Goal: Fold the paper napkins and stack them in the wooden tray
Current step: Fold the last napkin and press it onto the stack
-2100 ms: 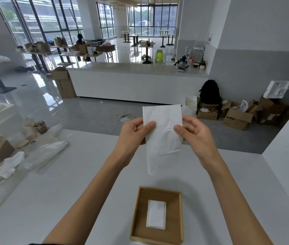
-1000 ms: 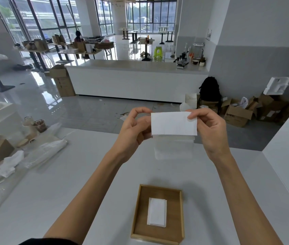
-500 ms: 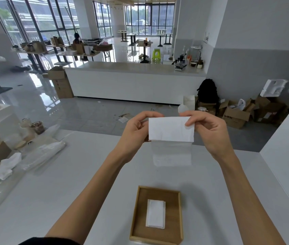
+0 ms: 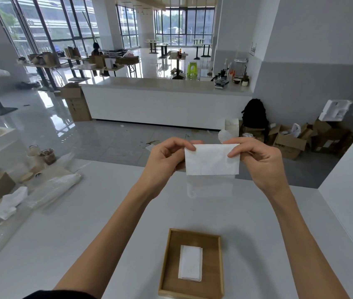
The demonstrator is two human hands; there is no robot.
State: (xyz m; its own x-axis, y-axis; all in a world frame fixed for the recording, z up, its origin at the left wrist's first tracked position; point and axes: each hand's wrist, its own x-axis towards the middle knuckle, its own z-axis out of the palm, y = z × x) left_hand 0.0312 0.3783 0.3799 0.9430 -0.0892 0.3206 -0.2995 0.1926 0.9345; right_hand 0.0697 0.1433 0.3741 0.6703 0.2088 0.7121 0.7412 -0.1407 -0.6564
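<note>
White table point(image 4: 85, 234) surface in an open-plan room, with one long white counter point(image 4: 167, 104) behind. Count: one wooden tray point(image 4: 220, 262) near me, between my forearms; one stack of folded napkins point(image 4: 190, 265) lying roughly central inside it, number of sheets not discernible; one further napkin point(image 4: 212, 160) held in the air beyond the tray, folded to a wide rectangle. Two hands in view, both raised, arms extended forward. My left hand point(image 4: 164, 158) pinches the napkin's upper left corner, thumb in front, fingers curled behind. My right hand point(image 4: 261, 160) pinches the upper right corner likewise. Clear plastic wrapping point(image 4: 52, 188) lies on the table's left side.
</note>
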